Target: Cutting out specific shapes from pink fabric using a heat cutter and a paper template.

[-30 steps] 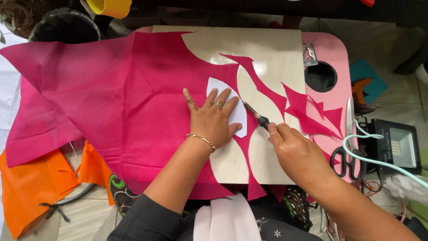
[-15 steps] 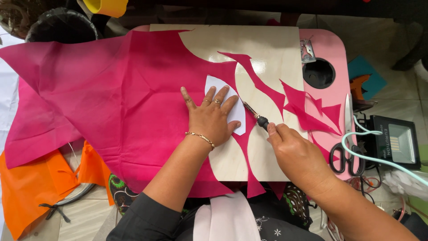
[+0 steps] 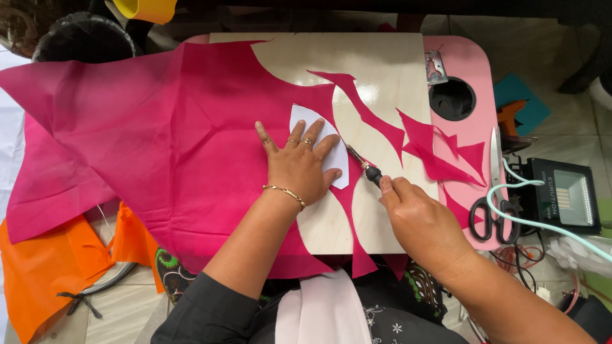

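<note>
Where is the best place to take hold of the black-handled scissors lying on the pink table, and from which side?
Grip the scissors by the two black finger loops, coming from the near edge of the pink table. The loops point toward the person and slightly overhang that edge, while the blades point away. A pale green cable crosses them, so lift carefully.

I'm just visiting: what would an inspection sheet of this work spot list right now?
Surface: pale wooden board on a pink table.
Job's things: magenta fabric; white template; black-handled tool.
Clutter: fabric offcuts; scissors.
Hands: left hand flat on the template; right hand gripping the tool.
Cables: pale green cord beside the scissors.
Surroundings: orange fabric; floodlight on the tiled floor.
</note>
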